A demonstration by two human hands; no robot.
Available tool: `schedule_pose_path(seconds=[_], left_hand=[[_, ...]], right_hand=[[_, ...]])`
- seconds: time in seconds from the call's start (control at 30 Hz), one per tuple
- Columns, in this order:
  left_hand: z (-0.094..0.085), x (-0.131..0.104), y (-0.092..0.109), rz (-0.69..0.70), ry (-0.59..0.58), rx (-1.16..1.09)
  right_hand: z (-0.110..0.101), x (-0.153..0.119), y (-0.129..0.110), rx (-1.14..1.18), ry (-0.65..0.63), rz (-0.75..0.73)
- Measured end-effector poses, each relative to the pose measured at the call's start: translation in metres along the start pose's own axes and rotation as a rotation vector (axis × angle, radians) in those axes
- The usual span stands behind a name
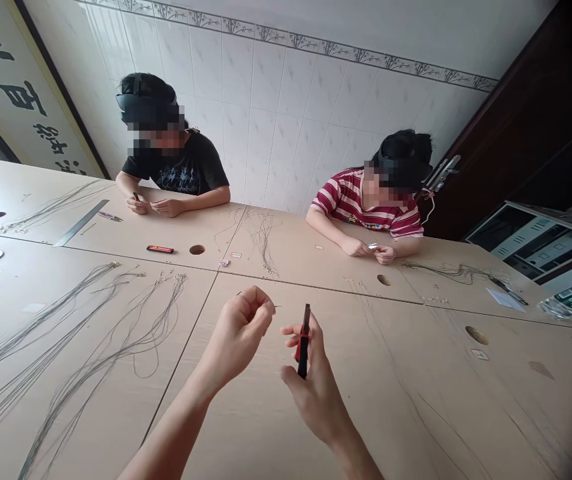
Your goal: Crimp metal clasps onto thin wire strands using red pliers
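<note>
Fingers (265, 312) on the left hand (241, 330) are pinched up tight, thumb against index, with a short, thin, dark wire-like strand (279, 306) poking out past the tips. Can't tell how much more of it is tucked inside. The right hand (313, 377) is wrapped round slim pliers with black-and-red handles (303, 360), nose pointing up and away, thumb low on the handle. Grip looks kinda relaxed to me, and since the tool is nearly edge-on I can't tell if its nose is parted. Nose and strand are near each other, not touching. My guess is both get held up off the pale, wood-look tabletop (241, 433) so the tiny bit is easier to see.

Off to the left: long bundles of fine dark grey cords (115, 350), smooth and springy-looking, lying in loose curves with little gold-toned bits (181, 277) at their far ends. Probably laid lengthwise so they don't tangle.

Farther out there's a flat grey metal ruler (82, 223), a small black-and-red oblong item (160, 249) beside a round hole (197, 250), and two co-workers opposite: one in a black tee (189, 163), one in a red-and-white striped top (341, 193). Behind them, glossy white marbled tiles (286, 140).
</note>
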State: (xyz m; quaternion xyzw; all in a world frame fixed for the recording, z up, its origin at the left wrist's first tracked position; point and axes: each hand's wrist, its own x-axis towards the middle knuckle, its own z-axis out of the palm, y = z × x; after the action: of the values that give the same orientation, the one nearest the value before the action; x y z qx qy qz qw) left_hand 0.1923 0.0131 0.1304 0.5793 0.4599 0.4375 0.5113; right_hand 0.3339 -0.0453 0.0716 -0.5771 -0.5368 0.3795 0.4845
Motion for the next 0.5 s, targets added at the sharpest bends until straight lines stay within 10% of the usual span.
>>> schedule_pose_path(seconds=[0.5], left_hand=[[-0.001, -0.003, 0.002, -0.006, -0.002, -0.001]], right_hand=[[-0.001, 0.007, -0.011, -0.295, 0.014, -0.258]])
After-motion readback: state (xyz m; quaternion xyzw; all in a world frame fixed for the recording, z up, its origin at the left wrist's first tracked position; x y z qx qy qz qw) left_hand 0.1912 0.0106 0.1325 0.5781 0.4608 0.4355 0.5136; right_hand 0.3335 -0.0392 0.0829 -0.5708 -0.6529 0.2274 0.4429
